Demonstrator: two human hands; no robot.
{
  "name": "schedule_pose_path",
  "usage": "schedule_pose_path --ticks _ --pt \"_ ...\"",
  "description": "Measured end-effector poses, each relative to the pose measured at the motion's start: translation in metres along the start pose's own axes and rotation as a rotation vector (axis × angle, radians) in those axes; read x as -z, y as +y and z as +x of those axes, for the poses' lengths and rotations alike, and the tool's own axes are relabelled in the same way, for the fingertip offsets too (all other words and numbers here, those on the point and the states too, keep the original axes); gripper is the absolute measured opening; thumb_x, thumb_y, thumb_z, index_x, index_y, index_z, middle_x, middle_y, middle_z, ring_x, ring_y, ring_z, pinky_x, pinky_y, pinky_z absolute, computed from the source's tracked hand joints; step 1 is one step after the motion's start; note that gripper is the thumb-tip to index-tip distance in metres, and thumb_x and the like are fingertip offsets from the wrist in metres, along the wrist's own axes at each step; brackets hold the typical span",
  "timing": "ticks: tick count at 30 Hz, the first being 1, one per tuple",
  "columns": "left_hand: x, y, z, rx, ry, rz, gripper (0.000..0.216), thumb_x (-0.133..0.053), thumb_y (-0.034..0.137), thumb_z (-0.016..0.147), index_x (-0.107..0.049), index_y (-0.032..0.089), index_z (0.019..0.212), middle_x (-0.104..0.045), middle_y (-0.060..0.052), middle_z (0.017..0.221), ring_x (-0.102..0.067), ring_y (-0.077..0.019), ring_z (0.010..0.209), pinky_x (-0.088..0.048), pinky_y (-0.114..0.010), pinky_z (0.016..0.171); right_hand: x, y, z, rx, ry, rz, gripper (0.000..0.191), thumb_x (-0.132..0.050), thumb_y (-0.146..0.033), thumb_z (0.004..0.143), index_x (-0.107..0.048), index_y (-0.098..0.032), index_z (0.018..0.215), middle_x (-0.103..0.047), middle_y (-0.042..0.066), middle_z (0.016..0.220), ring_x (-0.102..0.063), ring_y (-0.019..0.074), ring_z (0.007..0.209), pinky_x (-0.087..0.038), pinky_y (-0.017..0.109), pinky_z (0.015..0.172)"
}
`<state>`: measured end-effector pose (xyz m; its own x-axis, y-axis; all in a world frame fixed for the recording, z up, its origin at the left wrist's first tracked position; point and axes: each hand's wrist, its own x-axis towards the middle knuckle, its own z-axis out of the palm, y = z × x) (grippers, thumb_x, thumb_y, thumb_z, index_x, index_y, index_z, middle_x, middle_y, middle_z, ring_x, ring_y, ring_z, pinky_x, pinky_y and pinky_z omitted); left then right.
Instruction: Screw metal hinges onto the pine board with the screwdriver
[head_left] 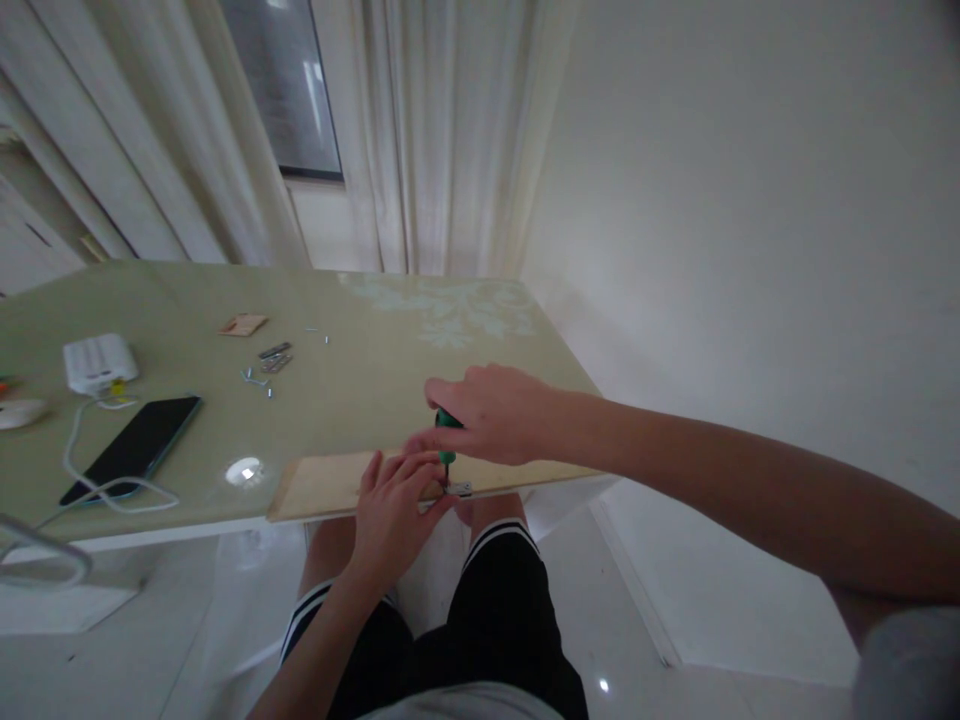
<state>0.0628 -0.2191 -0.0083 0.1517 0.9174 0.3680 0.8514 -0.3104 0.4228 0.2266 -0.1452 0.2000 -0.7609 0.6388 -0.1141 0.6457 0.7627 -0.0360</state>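
Observation:
My right hand [499, 412] is wrapped round a green-handled screwdriver [448, 440], which stands upright with its shaft pointing down. Below it, at the near edge of a light wooden board [322, 482], lies a small metal hinge [461, 489]. Closed about this hinge, my left hand [397, 510] has its fingers on the board and its thumb near the edge. The screwdriver's tip meets the hinge area between my left fingers and thumb; the exact contact, and any screw there, is hidden.
The green table [360, 380] carries several loose screws [256, 380], more metal hinges [275, 356] and a small wooden piece [242, 325]. Farther left are a black phone [135, 450], a white cable [71, 450] and a white charger block [100, 362]. A wall [750, 300] borders the right.

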Motion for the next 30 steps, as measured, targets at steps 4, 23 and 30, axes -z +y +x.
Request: schedule_pose_path --ticks 4,23,30 --pt "0.002 0.003 0.001 -0.012 0.0 -0.018 0.011 -0.077 0.033 0.089 -0.073 0.032 0.099 -0.076 0.0 0.125 -0.065 -0.0297 0.124 -0.025 -0.059 0.125 0.001 0.002 0.002 -0.071 0.016 -0.076 0.05 -0.038 -0.057 0.108 -0.071 -0.019 0.103 -0.076 0.014 0.09 -0.07 0.0267 0.08 -0.039 0.032 0.066" --pt "0.001 0.002 0.001 -0.003 -0.012 -0.008 0.012 -0.077 0.033 0.089 -0.074 0.033 0.1 -0.076 0.0 0.126 -0.065 -0.0294 0.123 -0.024 -0.059 0.125 0.01 0.015 -0.002 0.391 -0.094 0.082 0.022 -0.05 -0.018 0.104 -0.065 -0.017 0.12 -0.073 0.011 0.112 -0.066 0.0216 0.103 -0.045 0.031 0.085" --pt "0.001 0.001 0.0 -0.008 -0.013 -0.012 0.014 -0.078 0.032 0.089 -0.073 0.034 0.102 -0.076 0.001 0.128 -0.064 -0.0294 0.124 -0.024 -0.058 0.125 0.002 0.005 -0.003 -0.015 -0.02 -0.069 0.054 -0.046 -0.063 0.104 -0.072 -0.017 0.109 -0.076 0.016 0.092 -0.072 0.0308 0.088 -0.046 0.035 0.07"
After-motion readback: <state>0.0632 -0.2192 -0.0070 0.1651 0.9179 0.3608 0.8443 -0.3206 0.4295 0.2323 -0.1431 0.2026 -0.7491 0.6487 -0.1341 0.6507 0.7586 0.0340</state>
